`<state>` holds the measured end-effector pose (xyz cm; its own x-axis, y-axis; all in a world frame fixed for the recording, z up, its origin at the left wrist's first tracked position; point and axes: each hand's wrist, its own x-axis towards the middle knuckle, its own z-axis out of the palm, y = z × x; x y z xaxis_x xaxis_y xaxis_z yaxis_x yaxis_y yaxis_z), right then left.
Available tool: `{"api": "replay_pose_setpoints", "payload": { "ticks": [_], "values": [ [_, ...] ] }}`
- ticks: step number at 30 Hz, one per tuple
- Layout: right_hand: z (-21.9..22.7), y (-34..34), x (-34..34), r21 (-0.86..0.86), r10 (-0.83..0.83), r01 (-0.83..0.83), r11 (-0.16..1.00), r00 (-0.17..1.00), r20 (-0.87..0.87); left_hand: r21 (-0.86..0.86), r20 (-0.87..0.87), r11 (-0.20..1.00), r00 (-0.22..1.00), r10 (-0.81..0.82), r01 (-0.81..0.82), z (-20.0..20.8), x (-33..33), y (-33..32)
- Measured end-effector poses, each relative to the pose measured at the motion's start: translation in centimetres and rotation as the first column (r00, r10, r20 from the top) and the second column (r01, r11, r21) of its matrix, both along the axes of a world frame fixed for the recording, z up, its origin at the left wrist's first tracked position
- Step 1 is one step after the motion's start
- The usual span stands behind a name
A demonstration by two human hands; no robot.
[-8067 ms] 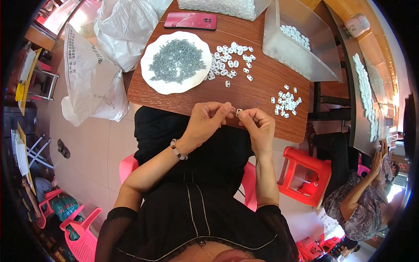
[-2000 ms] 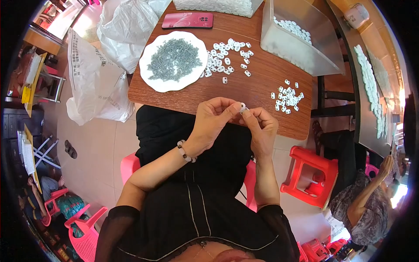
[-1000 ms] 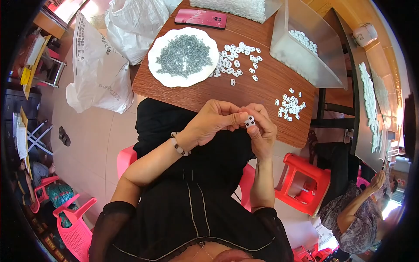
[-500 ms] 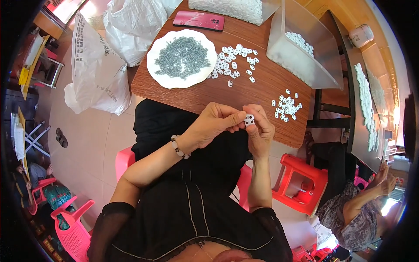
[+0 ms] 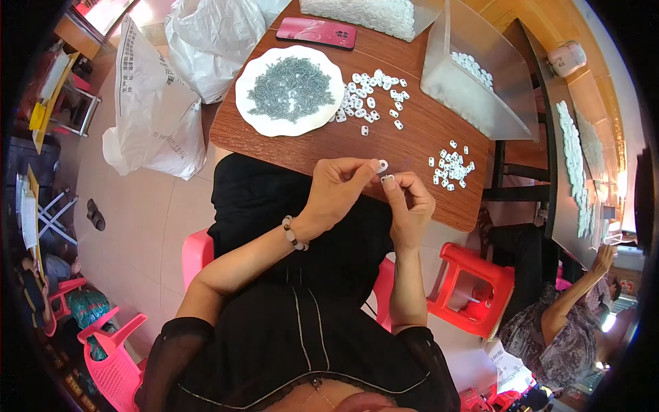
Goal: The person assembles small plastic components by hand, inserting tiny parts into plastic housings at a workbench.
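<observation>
My left hand (image 5: 336, 191) pinches a small white plastic piece with a dark hole (image 5: 382, 165) between thumb and forefinger. Close beside it, my right hand (image 5: 410, 206) grips another small white piece (image 5: 388, 178), mostly covered by the fingertips. Both hands are over the table's near edge, and the two pieces sit slightly apart. Beyond them lies a loose heap of white two-holed pieces (image 5: 371, 102). It borders a scalloped white plate (image 5: 248, 121) full of small grey metal pins or screws (image 5: 292, 89). A second cluster of white pieces (image 5: 452, 167) is to the right.
A pink phone (image 5: 316, 33) lies at the table's (image 5: 274, 147) far side. Clear bins (image 5: 473, 103) with white pieces stand at the back right. White sacks (image 5: 154, 110) are on the floor at left, a red stool (image 5: 473, 288) at right. Another person (image 5: 556, 336) sits far right.
The two white pieces, together between my fingertips before, are now apart, one in each hand. My left hand has shifted slightly up. The other person's arm has moved.
</observation>
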<state>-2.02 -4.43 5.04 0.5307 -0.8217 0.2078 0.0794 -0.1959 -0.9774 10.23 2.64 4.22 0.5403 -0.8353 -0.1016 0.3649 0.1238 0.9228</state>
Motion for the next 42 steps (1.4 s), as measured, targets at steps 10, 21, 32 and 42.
{"api": "replay_pose_setpoints", "payload": {
  "ticks": [10, 21, 32, 42],
  "values": [
    [0.2, -0.1, 0.1, 0.131, -0.038, 0.045, 0.990, 0.998, -0.052, 0.008, -0.344, 0.991, 0.931, -0.123, 0.134, -0.8, 0.5, 0.3],
    [-0.5, -0.9, 0.2, -0.025, -0.068, 0.065, 0.998, 0.989, -0.129, 0.010, -0.475, 0.988, 0.870, -0.133, 0.157, -1.2, 1.4, 0.2],
    [-1.2, -3.2, -0.2, -0.529, -0.377, 0.086, 0.844, 0.797, -0.472, -0.008, -0.554, 0.988, 0.822, -0.132, 0.153, -1.1, 1.1, -0.8],
    [-0.9, -4.1, 0.3, -0.637, -0.473, 0.078, 0.767, 0.739, -0.479, 0.044, -0.552, 0.985, 0.825, -0.118, 0.170, -0.9, 1.9, -0.7]
  ]
}}
